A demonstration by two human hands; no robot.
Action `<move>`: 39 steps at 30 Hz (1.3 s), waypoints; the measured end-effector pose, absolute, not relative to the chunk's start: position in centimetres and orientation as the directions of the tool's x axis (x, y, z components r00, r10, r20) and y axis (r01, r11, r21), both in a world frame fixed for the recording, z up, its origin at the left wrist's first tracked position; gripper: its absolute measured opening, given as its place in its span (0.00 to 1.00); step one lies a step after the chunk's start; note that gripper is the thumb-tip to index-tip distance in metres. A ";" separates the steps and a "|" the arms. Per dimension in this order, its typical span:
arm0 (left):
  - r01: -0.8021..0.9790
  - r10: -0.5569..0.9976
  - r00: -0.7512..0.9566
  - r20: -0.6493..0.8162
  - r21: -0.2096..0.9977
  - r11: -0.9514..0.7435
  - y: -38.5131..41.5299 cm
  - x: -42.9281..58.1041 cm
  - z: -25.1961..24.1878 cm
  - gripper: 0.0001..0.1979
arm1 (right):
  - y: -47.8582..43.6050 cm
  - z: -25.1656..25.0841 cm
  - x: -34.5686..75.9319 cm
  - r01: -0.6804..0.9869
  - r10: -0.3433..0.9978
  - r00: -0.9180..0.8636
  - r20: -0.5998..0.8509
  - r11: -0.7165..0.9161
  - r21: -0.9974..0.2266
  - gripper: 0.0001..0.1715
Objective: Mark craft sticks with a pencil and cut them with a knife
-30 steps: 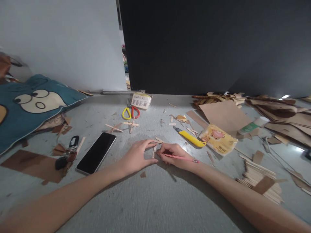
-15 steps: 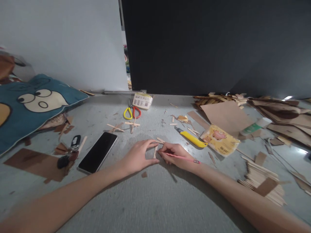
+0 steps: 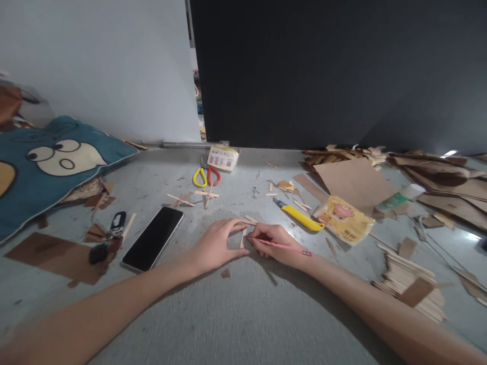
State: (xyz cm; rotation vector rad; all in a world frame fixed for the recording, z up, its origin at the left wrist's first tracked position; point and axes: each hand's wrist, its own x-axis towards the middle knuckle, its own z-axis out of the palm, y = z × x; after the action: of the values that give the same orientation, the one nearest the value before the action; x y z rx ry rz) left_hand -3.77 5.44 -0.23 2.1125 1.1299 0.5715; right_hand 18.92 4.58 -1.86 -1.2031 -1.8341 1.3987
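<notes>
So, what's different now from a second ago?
Nothing on the table has visibly moved; only the camera's view shifted slightly. Nothing was picked up or let go: the right hand still holds the pink pencil, and the left hand stays at the small wooden stick.

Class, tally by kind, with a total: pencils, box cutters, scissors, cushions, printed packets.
Pencils: 1, a pink pencil in the right hand
Box cutters: 1, a yellow box cutter
Scissors: 1, red-and-yellow-handled scissors
Cushions: 1, a teal cartoon cushion
Printed packets: 2, a yellow packet and a whitish packet
Total: 6
</notes>
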 end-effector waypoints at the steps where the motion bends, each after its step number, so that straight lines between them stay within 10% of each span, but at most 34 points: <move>1: 0.555 0.845 0.530 0.067 0.727 -0.406 5.4 -3.8 -0.3 0.30 | 4.6 -1.8 18.9 0.329 0.880 -0.464 -0.098 0.068 -0.942 0.09; 39: 0.527 0.838 0.541 0.078 0.745 -0.409 5.6 -3.9 -0.5 0.30 | 4.7 -2.0 18.7 0.290 0.888 -0.451 -0.083 0.058 -0.955 0.14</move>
State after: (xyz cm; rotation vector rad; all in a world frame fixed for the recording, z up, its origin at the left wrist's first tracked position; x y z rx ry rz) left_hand -3.86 5.58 -0.55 2.1014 1.0973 0.5895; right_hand 18.75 4.68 -1.95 -1.1776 -1.7917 1.4091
